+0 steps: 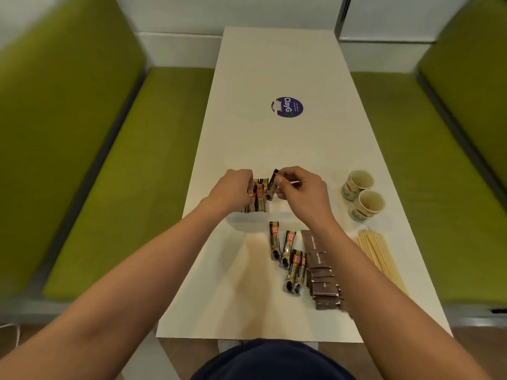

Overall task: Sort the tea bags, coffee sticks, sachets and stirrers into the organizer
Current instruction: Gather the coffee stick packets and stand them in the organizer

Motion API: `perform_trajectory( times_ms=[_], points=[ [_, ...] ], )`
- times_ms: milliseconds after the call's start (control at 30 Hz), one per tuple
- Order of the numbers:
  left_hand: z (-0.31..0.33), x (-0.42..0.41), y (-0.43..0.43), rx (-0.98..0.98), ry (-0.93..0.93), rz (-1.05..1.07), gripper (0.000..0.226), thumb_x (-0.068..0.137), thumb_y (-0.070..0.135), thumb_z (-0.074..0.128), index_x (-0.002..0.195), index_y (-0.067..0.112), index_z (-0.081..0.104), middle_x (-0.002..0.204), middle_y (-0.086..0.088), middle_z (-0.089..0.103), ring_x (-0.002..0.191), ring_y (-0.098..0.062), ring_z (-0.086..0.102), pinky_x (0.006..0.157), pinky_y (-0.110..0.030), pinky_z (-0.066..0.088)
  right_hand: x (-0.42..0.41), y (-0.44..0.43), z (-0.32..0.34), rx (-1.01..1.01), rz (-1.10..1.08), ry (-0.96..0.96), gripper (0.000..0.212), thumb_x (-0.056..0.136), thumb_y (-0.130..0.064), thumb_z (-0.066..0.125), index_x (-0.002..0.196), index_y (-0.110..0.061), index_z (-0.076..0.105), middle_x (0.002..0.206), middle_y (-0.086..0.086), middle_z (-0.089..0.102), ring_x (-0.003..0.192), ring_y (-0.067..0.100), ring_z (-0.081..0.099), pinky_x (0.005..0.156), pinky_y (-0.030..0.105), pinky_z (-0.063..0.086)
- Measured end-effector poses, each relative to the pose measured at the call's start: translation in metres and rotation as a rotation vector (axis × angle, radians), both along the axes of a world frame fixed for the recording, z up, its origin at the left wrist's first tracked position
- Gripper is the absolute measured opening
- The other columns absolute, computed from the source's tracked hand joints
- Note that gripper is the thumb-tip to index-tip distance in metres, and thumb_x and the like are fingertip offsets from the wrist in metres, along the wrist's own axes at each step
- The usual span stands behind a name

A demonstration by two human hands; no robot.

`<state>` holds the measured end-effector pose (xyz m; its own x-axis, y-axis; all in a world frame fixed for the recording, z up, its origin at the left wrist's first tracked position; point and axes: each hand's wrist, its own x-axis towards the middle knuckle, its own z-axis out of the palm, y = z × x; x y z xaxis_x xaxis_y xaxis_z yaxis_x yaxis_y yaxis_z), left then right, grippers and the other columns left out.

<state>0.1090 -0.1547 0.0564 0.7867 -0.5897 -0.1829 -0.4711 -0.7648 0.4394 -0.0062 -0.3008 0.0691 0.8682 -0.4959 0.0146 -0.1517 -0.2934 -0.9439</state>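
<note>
Table (274,64) mid: R hand (301,193) pinches coffee stick (273,182).

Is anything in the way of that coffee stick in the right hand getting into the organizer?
Nothing visible blocks it. The right hand pinches the coffee stick just above the organizer, beside the standing sticks already in it. The left hand is at those sticks' left side, off the path.

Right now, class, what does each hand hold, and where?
Right hand pinches a coffee stick near its top end. Left hand touches the standing coffee sticks; grip unclear.
</note>
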Motion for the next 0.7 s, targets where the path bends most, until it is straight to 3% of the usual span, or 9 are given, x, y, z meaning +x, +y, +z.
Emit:
perform_trajectory(
  times_ms=[100,200,367,467,600,700],
  points=[
    [-0.01,-0.003,-0.002,-0.004,-0.062,-0.013,0.025,0.081,0.01,0.074,0.096,0.013,0.054,0.092,-0.011,0.065,0.08,-0.033,0.062,0.067,-0.042,0.054,0.01,0.0,-0.007,-0.113,0.037,0.058,0.007,0.095,-0.025,0.069,0.096,-0.031,0.073,0.086,-0.012,0.074,0.074,0.011,0.073,0.08,0.038,0.061],
    [-0.016,-0.006,-0.003,-0.033,-0.157,-0.047,0.03,0.083,0.012,0.073,0.098,0.014,0.047,0.088,-0.007,0.06,0.078,-0.032,0.058,0.061,-0.042,0.05,0.018,-0.001,-0.016,-0.199,0.069,0.115,0.005,0.096,-0.029,0.068,0.098,-0.031,0.072,0.089,-0.013,0.073,0.081,0.012,0.072,0.087,0.039,0.058],
    [-0.02,-0.009,-0.001,-0.017,-0.261,-0.094,0.017,0.089,0.018,0.068,0.101,0.013,0.056,0.099,-0.006,0.056,0.094,-0.027,0.053,0.066,-0.046,0.053,0.026,-0.001,-0.035,-0.257,0.073,0.215,0.01,0.096,-0.037,0.068,0.102,-0.03,0.067,0.087,-0.01,0.074,0.091,0.014,0.069,0.093,0.039,0.053],
    [-0.023,-0.008,0.001,0.006,-0.261,-0.117,0.012,0.092,0.021,0.064,0.1,0.013,0.063,0.1,-0.004,0.054,0.101,-0.025,0.052,0.066,-0.043,0.053,0.026,0.002,-0.045,-0.294,0.086,0.265,0.01,0.097,-0.037,0.066,0.104,-0.03,0.066,0.088,-0.01,0.072,0.1,0.02,0.066,0.089,0.036,0.053],
    [-0.021,-0.007,0.003,0.035,-0.29,-0.136,0.011,0.09,0.02,0.063,0.1,0.016,0.065,0.106,-0.002,0.054,0.107,-0.023,0.049,0.064,-0.038,0.05,0.022,0.006,-0.051,-0.443,0.103,0.236,0.024,0.096,-0.03,0.067,0.119,-0.023,0.063,0.102,-0.008,0.066,0.089,0.015,0.064,0.078,0.035,0.052],
    [-0.019,-0.009,0.005,0.029,-0.319,-0.127,0.011,0.089,0.016,0.063,0.099,0.018,0.068,0.113,0.001,0.054,0.111,-0.021,0.046,0.063,-0.032,0.042,0.02,0.008,-0.056,-0.566,0.157,0.167,0.014,0.096,-0.024,0.067,0.108,-0.018,0.069,0.105,-0.003,0.06,0.092,0.019,0.061,0.076,0.035,0.05]
  ],
)
